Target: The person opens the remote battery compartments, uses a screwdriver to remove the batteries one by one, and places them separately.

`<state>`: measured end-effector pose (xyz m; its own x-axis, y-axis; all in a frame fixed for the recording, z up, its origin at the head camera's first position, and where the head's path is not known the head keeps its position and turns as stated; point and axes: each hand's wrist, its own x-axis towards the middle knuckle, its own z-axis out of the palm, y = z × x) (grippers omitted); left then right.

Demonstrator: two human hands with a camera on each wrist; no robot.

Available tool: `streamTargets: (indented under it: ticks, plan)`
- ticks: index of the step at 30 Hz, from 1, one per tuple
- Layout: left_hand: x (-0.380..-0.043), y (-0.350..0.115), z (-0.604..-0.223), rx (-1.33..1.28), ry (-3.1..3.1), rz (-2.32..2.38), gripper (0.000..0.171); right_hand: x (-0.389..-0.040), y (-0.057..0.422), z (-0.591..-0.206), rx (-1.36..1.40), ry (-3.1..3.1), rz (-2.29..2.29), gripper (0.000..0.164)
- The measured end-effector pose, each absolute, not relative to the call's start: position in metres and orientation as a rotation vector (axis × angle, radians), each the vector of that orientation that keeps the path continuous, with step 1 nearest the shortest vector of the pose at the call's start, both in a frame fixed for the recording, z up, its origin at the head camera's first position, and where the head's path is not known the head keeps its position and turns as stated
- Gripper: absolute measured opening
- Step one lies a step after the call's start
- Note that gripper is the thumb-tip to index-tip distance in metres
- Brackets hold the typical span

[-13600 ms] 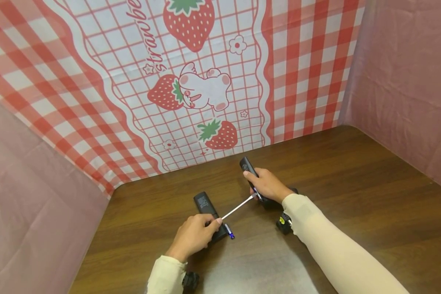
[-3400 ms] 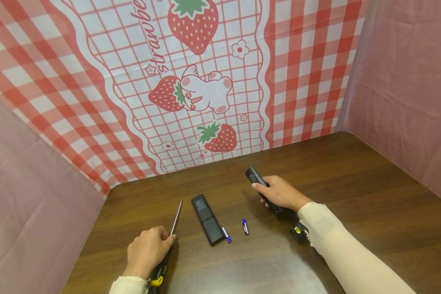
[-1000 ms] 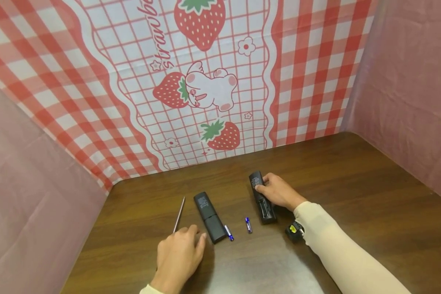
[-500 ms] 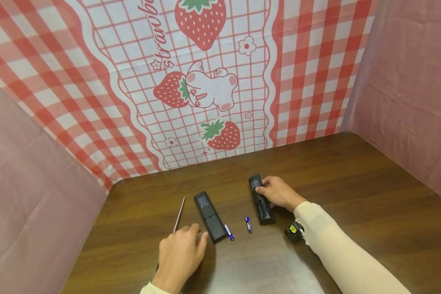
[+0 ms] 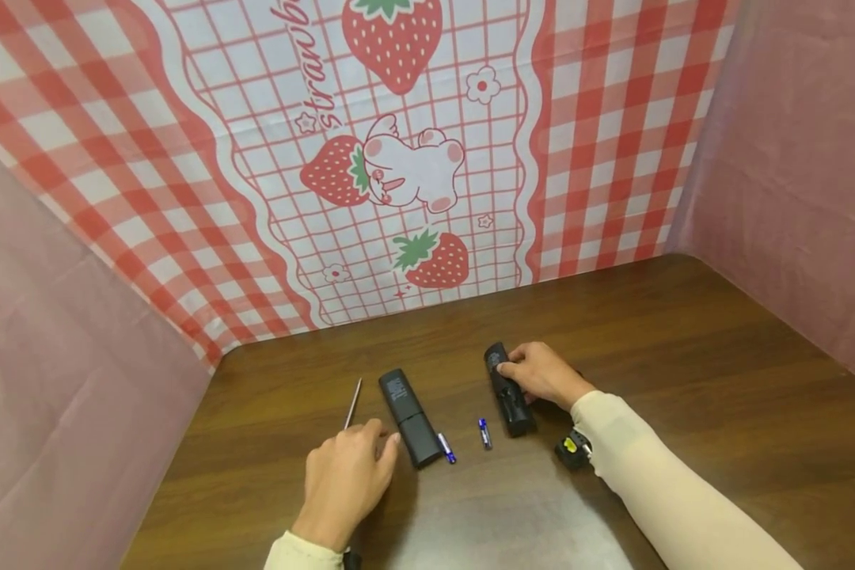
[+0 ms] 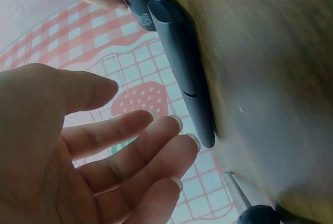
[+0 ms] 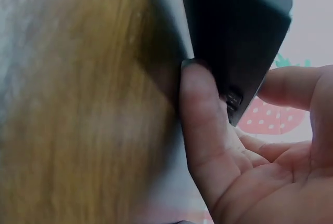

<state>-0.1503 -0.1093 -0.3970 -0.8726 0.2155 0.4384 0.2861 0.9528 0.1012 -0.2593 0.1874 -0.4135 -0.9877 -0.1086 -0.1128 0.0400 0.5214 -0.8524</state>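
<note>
My right hand grips a black remote control by its upper part, thumb on its back. The remote's battery compartment is uncovered and looks dark inside. In the right wrist view the fingers hold the remote's body from both sides. My left hand is over the table with loosely bent fingers and nothing in them. Below it lies a screwdriver, its dark handle showing in the left wrist view. A second black remote control, cover on, lies between the hands.
One blue and silver battery lies against the second remote's lower end; another battery lies between the two remotes. The wooden table meets a strawberry-print cloth at the back and pink cloth at the sides.
Earlier the left hand worked the screwdriver at the right-hand remote; it has since laid the screwdriver down. A second battery came to lie on the table. The right-hand remote has been lowered and turned.
</note>
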Motion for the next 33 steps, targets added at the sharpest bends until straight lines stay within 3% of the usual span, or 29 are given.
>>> streamTargets:
  ticks: [20, 33]
  plan:
    - [-0.172, -0.104, -0.397, -0.294, -2.76, -0.247, 0.02, -0.248, 0.199, -0.405, -0.055, 2.763, -1.212, 0.031]
    - [-0.19, -0.094, -0.398, -0.126, -2.881, -0.291, 0.034, -0.241, 0.2, -0.403, -0.037, 2.765, -1.144, 0.034]
